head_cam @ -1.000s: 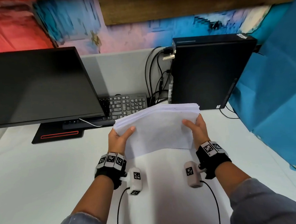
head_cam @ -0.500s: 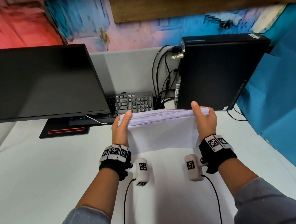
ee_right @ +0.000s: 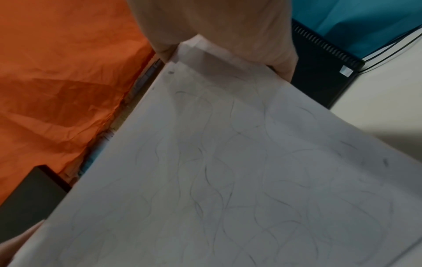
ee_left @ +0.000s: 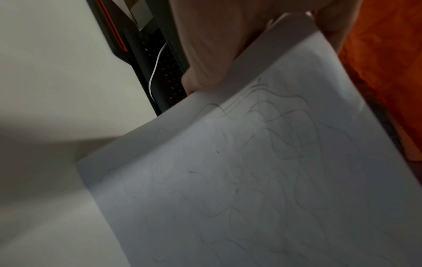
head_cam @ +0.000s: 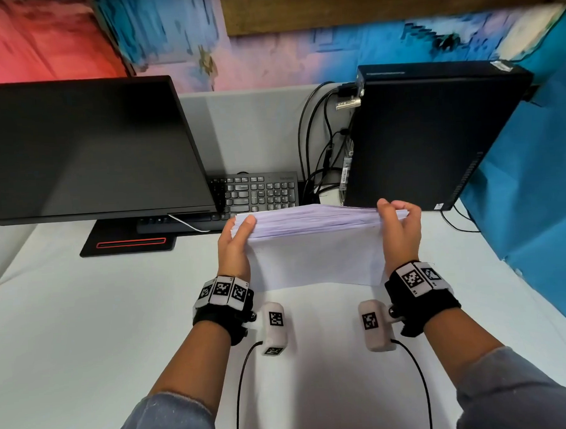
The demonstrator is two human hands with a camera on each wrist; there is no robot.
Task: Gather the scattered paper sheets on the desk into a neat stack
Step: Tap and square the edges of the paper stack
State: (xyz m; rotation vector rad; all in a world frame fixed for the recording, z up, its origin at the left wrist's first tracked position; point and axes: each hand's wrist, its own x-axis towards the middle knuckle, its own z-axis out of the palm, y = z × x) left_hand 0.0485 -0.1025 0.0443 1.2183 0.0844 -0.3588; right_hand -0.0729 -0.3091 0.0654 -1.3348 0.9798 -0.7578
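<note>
Keyboard (head_cam: 260, 192) behind held stack (head_cam: 313, 245) (upright).

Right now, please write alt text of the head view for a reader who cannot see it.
Two hands hold a stack of paper sheets upright on its edge over a white desk, the left hand and right hand gripping its sides. Behind stand a dark monitor, a keyboard and a black computer case.

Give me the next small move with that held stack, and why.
Probably tap the paper stack's lower edge down on the desk to square it. The left hand and right hand grip its sides upright, and the top edges look uneven and fanned, with no loose sheets in view on the desk.
</note>
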